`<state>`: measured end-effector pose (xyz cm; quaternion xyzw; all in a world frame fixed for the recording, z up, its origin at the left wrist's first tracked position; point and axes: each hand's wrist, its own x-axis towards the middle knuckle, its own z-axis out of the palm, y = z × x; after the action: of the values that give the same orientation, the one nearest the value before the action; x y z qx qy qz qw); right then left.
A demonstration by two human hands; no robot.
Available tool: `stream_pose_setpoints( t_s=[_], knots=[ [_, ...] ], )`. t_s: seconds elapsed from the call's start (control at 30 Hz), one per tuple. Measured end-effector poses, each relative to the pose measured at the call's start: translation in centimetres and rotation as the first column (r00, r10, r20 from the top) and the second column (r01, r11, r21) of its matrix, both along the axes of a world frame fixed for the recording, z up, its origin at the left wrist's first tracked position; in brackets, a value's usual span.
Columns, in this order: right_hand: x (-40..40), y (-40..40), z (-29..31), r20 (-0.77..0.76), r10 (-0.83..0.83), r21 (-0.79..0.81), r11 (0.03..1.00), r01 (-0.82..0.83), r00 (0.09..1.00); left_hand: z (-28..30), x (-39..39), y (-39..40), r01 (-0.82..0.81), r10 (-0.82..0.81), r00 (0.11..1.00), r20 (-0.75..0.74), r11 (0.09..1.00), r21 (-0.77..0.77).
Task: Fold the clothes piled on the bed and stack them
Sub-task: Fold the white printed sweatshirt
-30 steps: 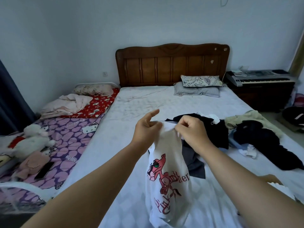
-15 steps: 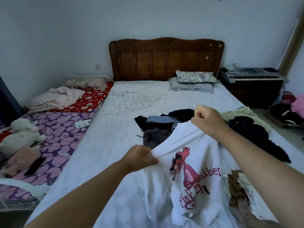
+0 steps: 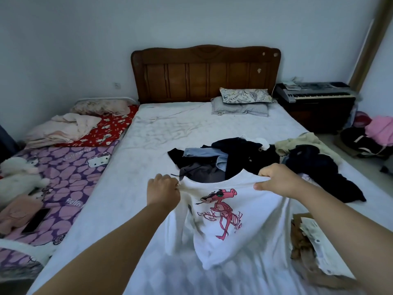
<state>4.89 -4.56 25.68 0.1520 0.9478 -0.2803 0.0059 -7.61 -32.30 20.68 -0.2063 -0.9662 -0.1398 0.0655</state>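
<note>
A white T-shirt (image 3: 229, 235) with a pink cartoon print hangs spread above the white bed (image 3: 148, 167). My left hand (image 3: 162, 191) grips its left shoulder and my right hand (image 3: 278, 180) grips its right shoulder, so the neckline stretches between them. Behind the shirt lies a pile of dark, grey and light blue clothes (image 3: 223, 160). More dark clothes (image 3: 319, 167) and a beige garment (image 3: 302, 143) lie to the right. A tan and white garment (image 3: 312, 241) sits by my right forearm.
Two pillows (image 3: 242, 102) lie by the wooden headboard (image 3: 204, 73). A lower bed with purple and red sheets (image 3: 63, 171) adjoins on the left, holding a plush toy (image 3: 19, 175) and a phone (image 3: 36, 220). A keyboard (image 3: 314, 91) stands at the right.
My hands moved apart to level height, spreading the T-shirt flat by its shoulders. The print now faces me upright.
</note>
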Motion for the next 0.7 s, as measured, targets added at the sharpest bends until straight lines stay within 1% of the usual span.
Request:
stream_pose_setpoints(
  t_s=[0.03,0.07,0.17,0.2,0.23,0.3,0.33,0.4,0.43,0.47,0.5,0.53,0.57,0.6,0.67,0.7],
  knots=[
    [0.0,0.2,-0.2,0.015,-0.001,-0.009,1.000,0.002,1.000,0.0,0.0,-0.1,-0.023,0.023,1.000,0.010,0.999,-0.035],
    [0.1,0.5,-0.5,0.026,-0.006,-0.016,1.000,0.007,1.000,-0.1,0.0,0.1,-0.047,0.047,0.997,0.066,0.999,0.005],
    [0.0,1.2,-1.1,0.062,-0.030,0.007,1.000,0.030,0.998,-0.5,-0.2,0.9,-0.141,0.057,0.946,0.320,0.959,0.246],
    [-0.1,1.6,-1.3,0.083,-0.047,0.021,0.999,0.046,0.995,-0.7,-0.3,1.2,-0.155,0.036,0.934,0.354,0.937,0.313],
    [-0.2,2.0,-1.5,0.105,-0.063,0.048,0.997,0.058,0.992,-0.9,-0.4,1.6,-0.141,0.012,0.937,0.349,0.927,0.346],
    [-0.4,2.6,-2.0,0.139,-0.125,0.103,0.988,0.112,0.982,-1.0,-0.3,2.3,-0.076,-0.003,0.965,0.263,0.954,0.290],
    [-0.6,3.1,-2.4,0.145,-0.176,0.095,0.982,0.164,0.974,-1.3,-0.5,2.7,-0.040,-0.014,0.976,0.219,0.970,0.239],
    [-1.0,4.0,-3.3,0.132,-0.308,-0.031,0.949,0.314,0.942,-1.5,-0.9,3.3,0.060,-0.079,0.983,0.164,0.991,0.119],
    [-1.2,4.4,-3.6,0.111,-0.371,-0.102,0.919,0.382,0.922,-1.6,-1.3,3.7,0.138,-0.143,0.984,0.107,0.989,0.049],
    [-1.4,4.8,-3.8,0.072,-0.428,-0.141,0.890,0.434,0.901,-1.6,-1.7,4.1,0.229,-0.229,0.973,-0.003,0.973,-0.025],
    [-1.8,5.3,-3.9,0.003,-0.471,-0.136,0.874,0.467,0.882,-1.5,-2.4,4.7,0.304,-0.312,0.943,-0.120,0.949,-0.082],
    [-2.1,5.6,-3.8,-0.078,-0.486,-0.111,0.872,0.477,0.870,-1.1,-2.8,5.2,0.319,-0.344,0.919,-0.191,0.935,-0.154],
    [-2.4,5.9,-3.6,-0.169,-0.477,-0.071,0.879,0.472,0.863,-0.6,-3.2,5.7,0.299,-0.353,0.911,-0.214,0.922,-0.247],
    [-2.6,6.1,-3.2,-0.256,-0.453,-0.037,0.887,0.459,0.854,-0.2,-3.6,6.3,0.288,-0.365,0.900,-0.237,0.908,-0.305],
    [-2.8,6.4,-2.6,-0.394,-0.383,0.009,0.907,0.421,0.835,0.1,-4.7,6.9,0.247,-0.340,0.909,-0.240,0.905,-0.346],
    [-2.9,6.7,-2.7,-0.435,-0.357,0.025,0.913,0.408,0.827,-0.1,-5.1,7.1,0.239,-0.334,0.897,-0.290,0.918,-0.316]
  ],
)
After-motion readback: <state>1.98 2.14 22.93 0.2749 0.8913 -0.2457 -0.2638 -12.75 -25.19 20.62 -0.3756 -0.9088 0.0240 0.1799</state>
